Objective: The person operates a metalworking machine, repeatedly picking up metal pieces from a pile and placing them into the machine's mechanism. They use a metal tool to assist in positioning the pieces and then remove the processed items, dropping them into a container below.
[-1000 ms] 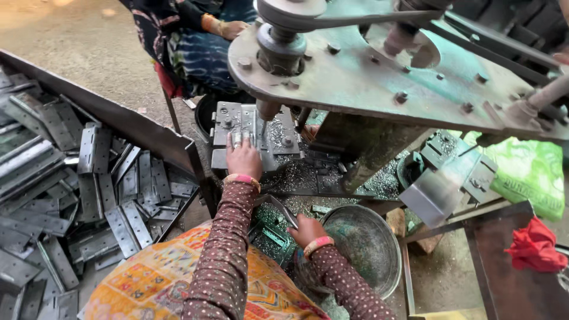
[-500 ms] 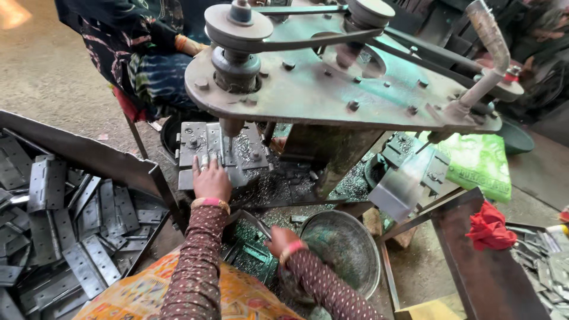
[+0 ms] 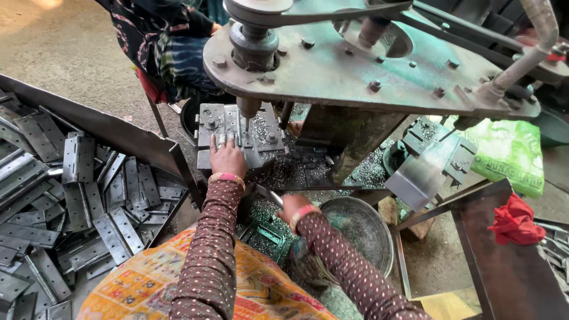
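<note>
Your left hand [image 3: 227, 157] lay flat on the metal plate [image 3: 220, 129] under the drill spindle [image 3: 248, 108], long axis away from you | right hand [image 3: 291, 205] gripped a metal strip [image 3: 268, 195] | gritty workshop floor [image 3: 65, 53], hinge blanks [image 3: 77, 195] piled left.

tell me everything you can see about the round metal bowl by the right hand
The bowl is a wide, shallow, round pan of dull grey metal, worn and stained, with a thin rim. It sits upright and low, under the drill press, among metal shavings. Its inside looks mostly bare with dusty grit; contents cannot be told. The right hand is at its left edge, the sleeve overlapping the rim; whether it touches is unclear. A brick-like block stands beside its right rim.
</note>
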